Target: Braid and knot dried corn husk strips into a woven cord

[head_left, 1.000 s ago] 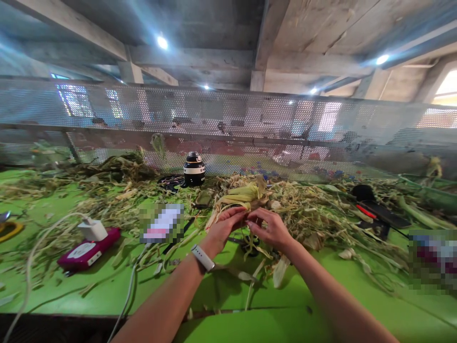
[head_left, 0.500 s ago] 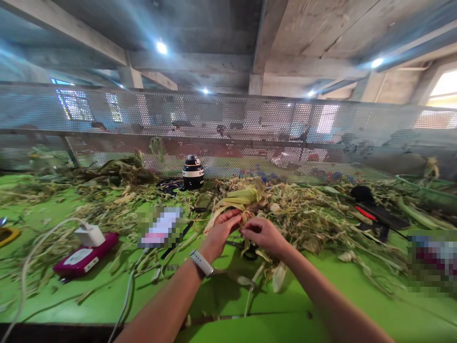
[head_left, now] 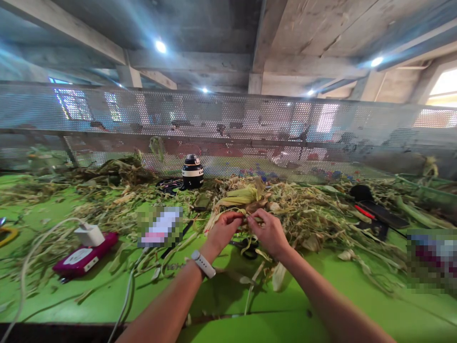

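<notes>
My left hand and my right hand meet over the middle of the green table, fingertips pinched close together. Between them runs a thin strip of corn husk, held by both. Just behind the fingers lies a bundle of yellow-green corn husks. Below my hands a pair of scissors with dark handles rests on the table, partly covered by husk strips. A loose pale husk piece lies in front of my right hand.
Heaps of dry husks spread across the green table. At left sit a phone, a magenta power strip with a white charger, and cables. A black bottle stands before the perforated metal screen.
My right hand has shifted slightly up and turned, its fingertips now closer to those of my left. The left hand has moved little; the husk bundle stays in place.
</notes>
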{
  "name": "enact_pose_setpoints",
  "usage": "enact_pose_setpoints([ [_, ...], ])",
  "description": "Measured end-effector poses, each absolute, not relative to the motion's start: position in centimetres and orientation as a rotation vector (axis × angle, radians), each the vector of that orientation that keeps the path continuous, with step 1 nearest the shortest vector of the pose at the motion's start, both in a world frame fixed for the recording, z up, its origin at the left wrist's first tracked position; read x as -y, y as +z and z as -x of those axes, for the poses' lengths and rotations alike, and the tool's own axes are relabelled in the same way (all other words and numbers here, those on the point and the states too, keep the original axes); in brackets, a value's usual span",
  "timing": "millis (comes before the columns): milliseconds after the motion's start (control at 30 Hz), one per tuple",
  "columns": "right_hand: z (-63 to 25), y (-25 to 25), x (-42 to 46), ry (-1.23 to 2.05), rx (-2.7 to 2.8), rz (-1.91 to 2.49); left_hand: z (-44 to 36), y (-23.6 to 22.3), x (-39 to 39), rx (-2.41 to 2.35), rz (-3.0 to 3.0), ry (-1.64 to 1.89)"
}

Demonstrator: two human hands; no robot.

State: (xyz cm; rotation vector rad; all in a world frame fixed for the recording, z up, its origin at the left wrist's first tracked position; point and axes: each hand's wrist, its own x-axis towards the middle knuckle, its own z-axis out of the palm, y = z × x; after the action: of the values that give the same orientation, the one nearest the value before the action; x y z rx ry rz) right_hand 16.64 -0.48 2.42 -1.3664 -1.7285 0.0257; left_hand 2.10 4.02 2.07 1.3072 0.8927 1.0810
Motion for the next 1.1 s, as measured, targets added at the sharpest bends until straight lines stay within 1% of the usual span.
enact_pose_setpoints([
  [200,-16.8,2.3,-0.1,0.295,1.615,1.322,-2.1,2.1,-3.9,-0.961,-1.408,1.146],
  [367,-16.7,2.0,-0.5,0.570,1.535,1.292,-2.4,2.5,-3.3,-0.904,-1.240,1.207],
  [533,-16.3,1.8,-0.5,0.762,1.442,1.287,-2.3,3.0,-2.6,-0.852,-1.147,1.104],
  [633,-16.2,1.7,-0.3,0.789,1.428,1.300,-2.2,3.1,-2.3,-0.796,-1.111,1.038],
  [800,-16.0,1.6,-0.1,0.715,1.456,1.263,-2.2,2.6,-2.6,-0.717,-1.043,1.026],
  [1100,-15.8,1.4,-0.1,0.790,1.368,1.278,-2.5,2.1,-3.3,-0.698,-1.077,1.024],
])
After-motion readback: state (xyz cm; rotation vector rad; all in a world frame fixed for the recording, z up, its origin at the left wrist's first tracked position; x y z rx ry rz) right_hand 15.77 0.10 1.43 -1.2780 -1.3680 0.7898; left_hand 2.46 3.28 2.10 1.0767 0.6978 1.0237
